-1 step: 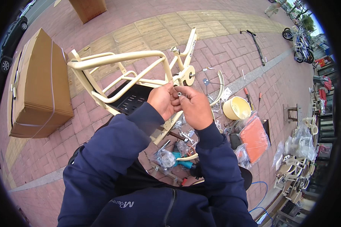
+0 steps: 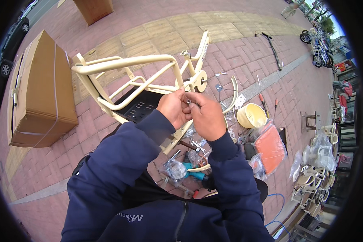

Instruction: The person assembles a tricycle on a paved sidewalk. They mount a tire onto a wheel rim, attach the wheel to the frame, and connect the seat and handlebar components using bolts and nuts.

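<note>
My left hand [image 2: 173,109] and my right hand [image 2: 207,115] meet fingertip to fingertip over the cream tricycle-like frame [image 2: 127,61]. Between the thumb and forefinger of my right hand sits a small silvery metal ring [image 2: 188,101], perhaps a nut or washer; it is too small to tell. My left hand's fingers curl closed against it, and whatever they grip is hidden. The frame lies tipped on the paving just beyond my hands, with a black slotted plate [image 2: 135,105] inside its tubes and a round cream hub [image 2: 200,80] near its far end.
A big cardboard box [image 2: 48,92] stands at left. Right of my hands are a cream basket [image 2: 252,116], an orange pad [image 2: 270,147] in plastic and screwdrivers [image 2: 263,103]. Below lie wrenches, plastic bags and a teal power tool [image 2: 195,175]. A black pump [image 2: 273,50] lies farther off.
The small metal ring has shifted very slightly to the left between my fingertips. Both hands stay in nearly the same place over the frame.
</note>
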{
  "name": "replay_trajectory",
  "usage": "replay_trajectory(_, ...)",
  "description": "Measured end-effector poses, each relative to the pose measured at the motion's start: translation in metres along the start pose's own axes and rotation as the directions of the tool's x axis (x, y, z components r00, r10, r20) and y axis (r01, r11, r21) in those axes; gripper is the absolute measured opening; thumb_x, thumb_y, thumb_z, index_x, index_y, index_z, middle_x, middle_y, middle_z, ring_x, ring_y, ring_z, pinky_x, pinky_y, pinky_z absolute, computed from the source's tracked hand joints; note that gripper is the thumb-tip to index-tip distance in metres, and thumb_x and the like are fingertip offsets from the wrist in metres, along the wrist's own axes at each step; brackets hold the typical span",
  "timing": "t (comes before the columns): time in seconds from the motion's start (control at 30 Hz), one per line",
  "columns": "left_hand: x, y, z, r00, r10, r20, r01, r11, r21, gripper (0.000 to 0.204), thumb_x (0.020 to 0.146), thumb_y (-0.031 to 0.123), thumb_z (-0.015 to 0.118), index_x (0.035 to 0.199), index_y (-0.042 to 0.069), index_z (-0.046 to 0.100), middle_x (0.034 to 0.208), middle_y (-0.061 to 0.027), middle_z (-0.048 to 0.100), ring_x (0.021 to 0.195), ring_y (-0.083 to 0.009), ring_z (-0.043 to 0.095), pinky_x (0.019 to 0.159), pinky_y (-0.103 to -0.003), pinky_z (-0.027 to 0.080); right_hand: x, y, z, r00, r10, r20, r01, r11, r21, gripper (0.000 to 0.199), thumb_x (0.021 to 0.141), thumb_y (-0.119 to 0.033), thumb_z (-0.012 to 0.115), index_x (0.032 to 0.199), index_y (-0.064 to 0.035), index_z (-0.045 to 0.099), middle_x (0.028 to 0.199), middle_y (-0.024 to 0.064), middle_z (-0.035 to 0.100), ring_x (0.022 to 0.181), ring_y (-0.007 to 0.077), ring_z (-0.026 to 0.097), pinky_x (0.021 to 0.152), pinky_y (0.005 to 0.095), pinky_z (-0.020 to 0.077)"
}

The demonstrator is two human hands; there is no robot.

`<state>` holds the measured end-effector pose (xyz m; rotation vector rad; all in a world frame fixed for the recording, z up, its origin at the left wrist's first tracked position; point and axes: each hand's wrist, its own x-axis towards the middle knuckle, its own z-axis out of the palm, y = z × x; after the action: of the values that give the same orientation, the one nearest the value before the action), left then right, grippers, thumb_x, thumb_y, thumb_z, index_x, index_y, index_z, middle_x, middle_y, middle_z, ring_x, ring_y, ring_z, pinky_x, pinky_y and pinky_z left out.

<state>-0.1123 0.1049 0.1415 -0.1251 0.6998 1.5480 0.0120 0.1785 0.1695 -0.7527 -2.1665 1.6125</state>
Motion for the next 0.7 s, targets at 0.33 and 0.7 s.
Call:
replay_trajectory(0.33, -0.012, -0.010, 0.018, 0.998, 0.038, 0.047, -0.035, 0.997, -0.063, 0.052, 0.105, 0.041, 0.027, 0.111, -0.003, 0.056, 0.102, -0.0144, 0.063, 0.097, -0.0256, 0.063, 0.087, -0.042, 0.053, -0.018, -0.045, 0.002, 0.916, -0.393, -0.077, 0.337, 0.861, -0.382, 0.029, 0.086, 0.001, 0.058, 0.115, -0.0025, 0.063, 0.095, 0.0201, 0.067, 0.084, 0.0380, 0.066, 0.073, 0.0418, 0.0532)
replay_trajectory(0.7, -0.014, -0.016, 0.014, 1.000, -0.015, 0.001, 0.015, 1.000, -0.002, 0.068, 0.104, 0.049, 0.022, 0.119, -0.010, 0.054, 0.112, -0.0172, 0.064, 0.103, -0.0276, 0.063, 0.093, -0.042, 0.052, -0.007, -0.024, -0.015, 0.878, -0.425, 0.221, 0.473, 0.694, -0.542, 0.025, 0.081, -0.004, 0.065, 0.104, -0.0114, 0.070, 0.080, 0.0108, 0.060, 0.077, 0.0322, 0.061, 0.066, 0.0414, 0.0495)
